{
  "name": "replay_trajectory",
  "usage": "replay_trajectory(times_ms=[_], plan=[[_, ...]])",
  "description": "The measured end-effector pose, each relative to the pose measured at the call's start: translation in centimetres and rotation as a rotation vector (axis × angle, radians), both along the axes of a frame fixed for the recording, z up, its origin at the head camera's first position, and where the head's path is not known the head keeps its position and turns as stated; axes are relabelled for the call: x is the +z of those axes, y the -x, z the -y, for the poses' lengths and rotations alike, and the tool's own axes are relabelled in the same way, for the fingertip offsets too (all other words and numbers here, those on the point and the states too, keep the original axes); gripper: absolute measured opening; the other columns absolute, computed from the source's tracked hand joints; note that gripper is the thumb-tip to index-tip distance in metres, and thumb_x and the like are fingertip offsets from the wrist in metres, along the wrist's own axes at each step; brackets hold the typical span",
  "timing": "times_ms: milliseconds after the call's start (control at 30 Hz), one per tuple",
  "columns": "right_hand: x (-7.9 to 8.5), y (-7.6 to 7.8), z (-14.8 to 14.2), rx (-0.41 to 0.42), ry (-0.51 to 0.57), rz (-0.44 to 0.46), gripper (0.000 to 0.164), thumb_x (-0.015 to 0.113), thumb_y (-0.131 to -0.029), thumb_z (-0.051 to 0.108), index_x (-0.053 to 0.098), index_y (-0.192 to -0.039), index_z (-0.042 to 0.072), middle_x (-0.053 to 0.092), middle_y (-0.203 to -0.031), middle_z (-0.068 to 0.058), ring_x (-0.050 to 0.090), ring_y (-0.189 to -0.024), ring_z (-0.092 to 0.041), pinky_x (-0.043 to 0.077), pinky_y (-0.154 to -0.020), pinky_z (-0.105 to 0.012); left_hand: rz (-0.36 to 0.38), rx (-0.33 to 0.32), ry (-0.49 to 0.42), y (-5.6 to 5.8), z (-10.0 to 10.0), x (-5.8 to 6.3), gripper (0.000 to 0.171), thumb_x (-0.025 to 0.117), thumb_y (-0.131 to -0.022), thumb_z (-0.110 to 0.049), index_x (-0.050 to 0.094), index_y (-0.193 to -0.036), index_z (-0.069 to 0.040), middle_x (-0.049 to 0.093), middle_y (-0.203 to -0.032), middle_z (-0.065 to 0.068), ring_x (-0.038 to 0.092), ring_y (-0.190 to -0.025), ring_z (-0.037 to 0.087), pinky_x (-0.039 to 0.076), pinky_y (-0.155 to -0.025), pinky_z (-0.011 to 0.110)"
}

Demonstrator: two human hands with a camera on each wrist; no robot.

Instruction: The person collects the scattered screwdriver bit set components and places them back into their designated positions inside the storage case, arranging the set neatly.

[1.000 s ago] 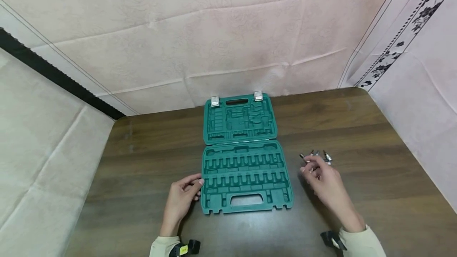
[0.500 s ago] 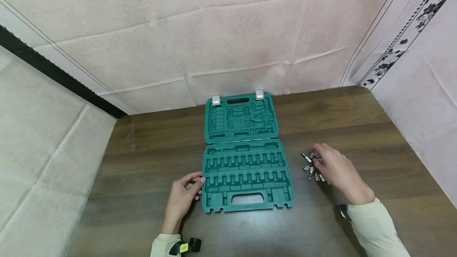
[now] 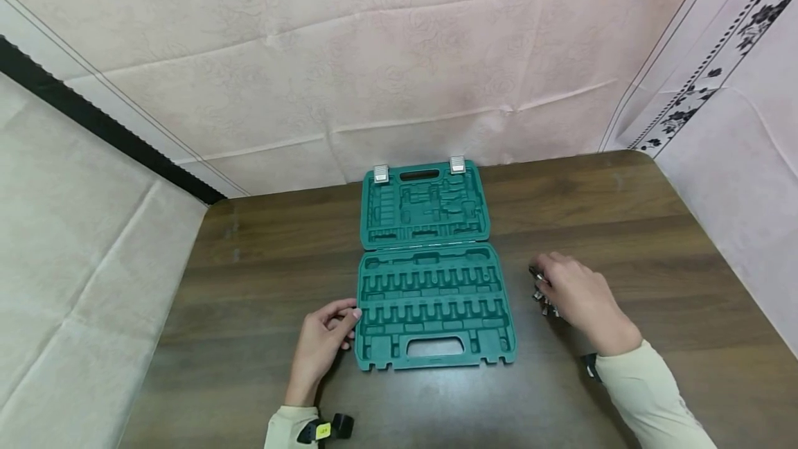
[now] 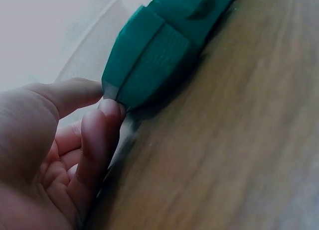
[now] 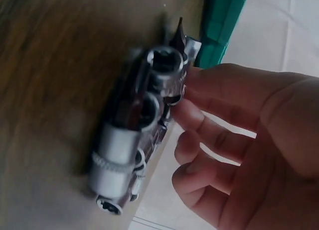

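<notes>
A green plastic socket-set case (image 3: 434,234) lies unfolded flat on the table, its moulded slots unfilled. At its left side, my left hand (image 3: 320,345) pinches the near half's edge between thumb and finger; the left wrist view shows the fingertips on the case's end (image 4: 154,56). To the right of the case, my right hand (image 3: 580,296) is over a small heap of metal sockets and bits (image 3: 545,296), partly covering it. In the right wrist view, relaxed, bent fingers (image 5: 214,135) touch the side of the shiny sockets (image 5: 114,160), with a dark pointed bit (image 5: 179,38) among them.
The brown wood-grain table (image 3: 268,255) has its far edge against a pale cloth backdrop (image 3: 399,75). Two metal latches, one of them the right latch (image 3: 457,165), sit on the lid's far edge. A black wrist camera (image 3: 341,427) is strapped at the left cuff.
My right hand has gone from the heap's near side to its right side, then slightly left over it, hiding more sockets. The left hand keeps its hold on the case.
</notes>
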State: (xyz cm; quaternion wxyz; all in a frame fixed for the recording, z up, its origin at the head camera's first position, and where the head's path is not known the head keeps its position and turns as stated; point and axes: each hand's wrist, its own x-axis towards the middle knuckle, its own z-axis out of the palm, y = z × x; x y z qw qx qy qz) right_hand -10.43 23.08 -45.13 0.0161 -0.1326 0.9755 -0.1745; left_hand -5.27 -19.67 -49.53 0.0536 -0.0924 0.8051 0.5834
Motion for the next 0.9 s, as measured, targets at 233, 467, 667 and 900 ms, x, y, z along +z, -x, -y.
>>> replay_trajectory(times_ms=[233, 467, 667, 900], plan=[[-0.43, -0.10, 0.54, -0.026, -0.028, -0.021, 0.025, 0.078, -0.092, 0.004, 0.070, -0.115, -0.001, 0.070, -0.101, -0.017, 0.069, -0.083, -0.036, 0.055, -0.054, -0.052, -0.005, -0.005, -0.002, -0.01, 0.03, 0.06, 0.027, 0.074, -0.101, -0.018, 0.075, -0.125, -0.005, 0.076, -0.097, 0.012, 0.067, -0.071, 0.015, 0.058, -0.056, 0.025], [-0.63, -0.03, 0.47, -0.019, -0.019, -0.040, 0.030, 0.077, -0.092, 0.002, 0.070, -0.121, 0.001, 0.068, -0.096, -0.017, 0.063, -0.068, -0.027, 0.047, -0.045, -0.041, -0.009, -0.004, 0.000, -0.06, -0.01, 0.06, 0.026, 0.074, -0.101, -0.018, 0.075, -0.125, -0.005, 0.076, -0.095, 0.011, 0.066, -0.070, 0.015, 0.057, -0.055, 0.025], [-0.69, 0.00, 0.39, -0.047, 0.022, -0.033, 0.027, 0.071, -0.092, 0.002, 0.070, -0.120, 0.004, 0.066, -0.093, -0.014, 0.055, -0.062, -0.021, 0.042, -0.043, -0.036, -0.002, 0.007, 0.006, -0.06, -0.12, -0.03, 0.027, 0.074, -0.101, -0.019, 0.075, -0.125, -0.005, 0.076, -0.095, 0.010, 0.066, -0.069, 0.015, 0.057, -0.054, 0.025], [-0.49, -0.30, 0.53, -0.100, 0.168, -0.034, 0.025, 0.066, -0.095, 0.002, 0.065, -0.120, 0.002, 0.067, -0.095, -0.015, 0.056, -0.064, -0.020, 0.043, -0.045, -0.031, -0.011, 0.002, 0.005, -0.02, -0.09, 0.00, 0.027, 0.074, -0.101, -0.018, 0.074, -0.125, -0.004, 0.076, -0.096, 0.011, 0.066, -0.069, 0.014, 0.057, -0.054, 0.025]])
